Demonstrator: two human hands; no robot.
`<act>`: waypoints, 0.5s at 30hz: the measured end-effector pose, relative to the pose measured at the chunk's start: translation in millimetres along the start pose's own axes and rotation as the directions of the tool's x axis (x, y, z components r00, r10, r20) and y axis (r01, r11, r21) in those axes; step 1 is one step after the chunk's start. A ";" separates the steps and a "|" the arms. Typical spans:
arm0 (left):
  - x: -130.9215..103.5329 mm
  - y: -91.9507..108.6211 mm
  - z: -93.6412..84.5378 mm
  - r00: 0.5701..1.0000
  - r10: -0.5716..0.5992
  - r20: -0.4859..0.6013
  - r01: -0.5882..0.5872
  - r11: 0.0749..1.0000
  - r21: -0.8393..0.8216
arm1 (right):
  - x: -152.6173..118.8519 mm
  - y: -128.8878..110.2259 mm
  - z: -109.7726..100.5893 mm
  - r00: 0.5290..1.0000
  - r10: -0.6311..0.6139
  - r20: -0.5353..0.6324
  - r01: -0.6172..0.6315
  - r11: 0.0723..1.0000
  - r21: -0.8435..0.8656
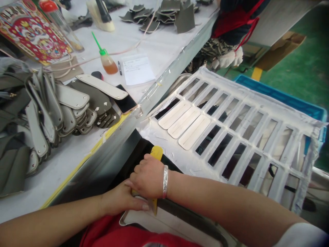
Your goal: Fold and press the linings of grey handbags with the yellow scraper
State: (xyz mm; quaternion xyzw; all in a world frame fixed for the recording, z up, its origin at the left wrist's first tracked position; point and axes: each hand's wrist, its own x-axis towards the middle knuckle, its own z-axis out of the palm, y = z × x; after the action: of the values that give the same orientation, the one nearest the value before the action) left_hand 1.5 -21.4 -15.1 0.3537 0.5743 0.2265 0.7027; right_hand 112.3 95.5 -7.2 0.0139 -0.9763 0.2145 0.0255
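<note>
Yellow tool [156,153] in right hand [147,178] fist grip, left hand [122,200] alongside.

The slotted rack [257,113] is lying at three o'clock of the tabletop [164,44], its near-left corner touching the tabletop's edge. Three flat strips [184,124] are sitting in its slots at the left end. The pile of leather pieces [51,109] is resting on the tabletop at nine o'clock, with the phone [125,101] just beside it. At twelve o'clock of the phone, the paper sheet [137,70] and the glue bottle [106,58] are lying side by side. Both hands, the left hand [120,200] and right hand [146,178], are touching at six o'clock, below the rack.
</note>
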 end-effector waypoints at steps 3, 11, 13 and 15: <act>4.6 5.2 -0.3 0.996 0.076 0.050 -0.079 0.996 0.052 | -10.1 -3.9 -1.5 0.996 0.073 0.041 -0.074 0.997 0.028; 19.1 13.6 6.2 0.983 0.175 0.057 -0.181 0.976 0.123 | -38.0 -14.6 15.4 0.970 0.212 -0.117 -0.210 0.977 0.028; 18.5 14.3 5.8 0.985 0.171 0.037 -0.175 0.961 0.214 | -44.8 -20.9 15.5 0.955 0.256 -0.151 -0.260 0.966 -0.010; 14.9 12.6 1.7 0.983 0.175 0.060 -0.184 0.935 0.303 | -52.2 -29.2 12.8 0.934 0.331 -0.137 -0.340 0.939 -0.052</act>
State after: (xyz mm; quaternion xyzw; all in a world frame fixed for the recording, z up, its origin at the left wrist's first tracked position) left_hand 7.7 -2.8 -15.0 0.5130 0.5565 0.1920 0.6246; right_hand 164.9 64.4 -9.5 -0.1676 -0.9680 0.1795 0.0509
